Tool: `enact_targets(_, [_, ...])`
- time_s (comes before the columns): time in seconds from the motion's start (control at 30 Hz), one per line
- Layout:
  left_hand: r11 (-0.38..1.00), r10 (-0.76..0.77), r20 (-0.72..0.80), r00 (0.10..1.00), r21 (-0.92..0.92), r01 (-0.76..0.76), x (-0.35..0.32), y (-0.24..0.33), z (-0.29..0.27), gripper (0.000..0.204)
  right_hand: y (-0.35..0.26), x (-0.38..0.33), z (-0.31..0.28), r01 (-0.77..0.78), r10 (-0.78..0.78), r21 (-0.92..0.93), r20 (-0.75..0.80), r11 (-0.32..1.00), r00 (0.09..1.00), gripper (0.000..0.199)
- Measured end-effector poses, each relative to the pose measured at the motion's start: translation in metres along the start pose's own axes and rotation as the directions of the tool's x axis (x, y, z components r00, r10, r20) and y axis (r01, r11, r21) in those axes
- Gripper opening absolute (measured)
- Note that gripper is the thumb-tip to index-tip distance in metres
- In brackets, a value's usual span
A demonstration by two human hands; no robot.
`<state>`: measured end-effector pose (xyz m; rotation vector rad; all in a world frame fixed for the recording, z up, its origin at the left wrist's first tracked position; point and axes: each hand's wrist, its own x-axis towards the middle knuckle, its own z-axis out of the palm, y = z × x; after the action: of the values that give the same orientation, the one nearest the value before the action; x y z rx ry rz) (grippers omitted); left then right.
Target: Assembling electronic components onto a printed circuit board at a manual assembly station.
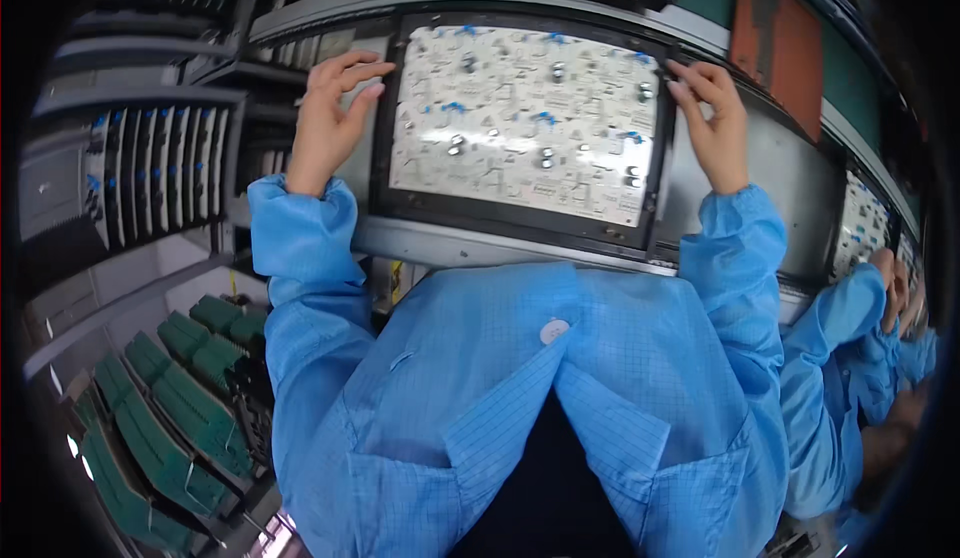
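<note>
White circuit-board panel (525,130), blue and silver components (547,158), dark rectangular frame (510,221)

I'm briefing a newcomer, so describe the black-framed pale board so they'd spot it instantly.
Start at the central blue jacket, then look beyond it to the black frame between the left grip and right grip. The pale board fills it, dotted with blue parts and silvery parts. Unlike the boards standing on edge in the left-hand rack, it shows its whole face.
</note>
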<state>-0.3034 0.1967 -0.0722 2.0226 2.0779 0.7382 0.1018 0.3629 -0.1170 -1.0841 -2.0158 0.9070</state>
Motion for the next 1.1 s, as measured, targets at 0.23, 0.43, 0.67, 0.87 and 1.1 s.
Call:
enact_targets(0.23, [0.983,0.089,0.327,0.941,-0.182,-0.03,-0.042,0.036,-0.029,0.026,-0.033,-0.014,-0.018,-0.018,0.022,-0.051,0.081,0.999,0.996,0.014])
enact_targets(0.43, [0.969,0.168,0.326,0.93,-0.228,-0.096,-0.065,0.041,-0.009,0.03,-0.074,-0.063,-0.025,-0.11,0.121,-0.061,0.227,0.992,0.966,0.012])
enact_targets(0.67, [0.98,0.189,0.086,0.978,-0.077,-0.182,-0.083,0.058,0.02,0.017,-0.086,-0.096,-0.014,-0.094,0.118,-0.093,0.293,0.991,0.949,0.02])
enact_targets(0.87, [0.989,0.121,-0.032,0.992,-0.086,-0.123,-0.073,0.065,0.03,0.014,-0.09,-0.108,-0.003,0.084,-0.031,-0.153,0.319,0.985,0.947,0.027])
enact_targets(1.1, [0.982,0.138,0.208,0.968,-0.158,-0.106,-0.064,0.026,-0.002,0.018,-0.077,-0.107,0.0,0.365,-0.283,-0.243,0.313,0.899,0.906,0.028])
